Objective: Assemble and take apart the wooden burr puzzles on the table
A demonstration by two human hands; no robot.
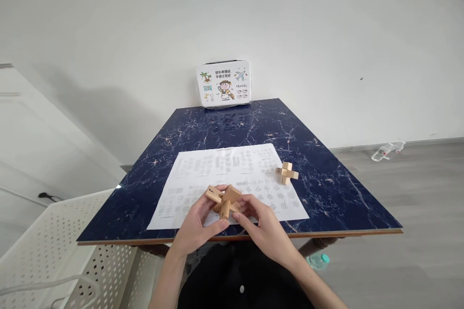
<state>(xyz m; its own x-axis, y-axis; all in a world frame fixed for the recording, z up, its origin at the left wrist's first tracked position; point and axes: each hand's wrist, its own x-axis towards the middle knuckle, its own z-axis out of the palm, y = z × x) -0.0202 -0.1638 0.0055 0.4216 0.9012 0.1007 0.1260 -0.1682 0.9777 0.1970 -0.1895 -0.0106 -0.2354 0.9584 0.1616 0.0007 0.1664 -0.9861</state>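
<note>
Both my hands grip one wooden interlocking puzzle (224,198) just above the near edge of a printed instruction sheet (232,169). My left hand (197,227) wraps its fingers round the puzzle's left side, thumb under it. My right hand (264,229) pinches the right side with curled fingers. A second, smaller wooden cross puzzle (287,173) lies on the sheet's right edge, a hand's width beyond my right hand. The sheet rests on a dark blue marbled table (326,188).
A white box with cartoon travel pictures (224,84) stands at the table's far edge against the wall. A white perforated basket (50,246) sits at the lower left beside the table. Plastic bottles lie on the grey floor at right (386,151) and under the table (319,260).
</note>
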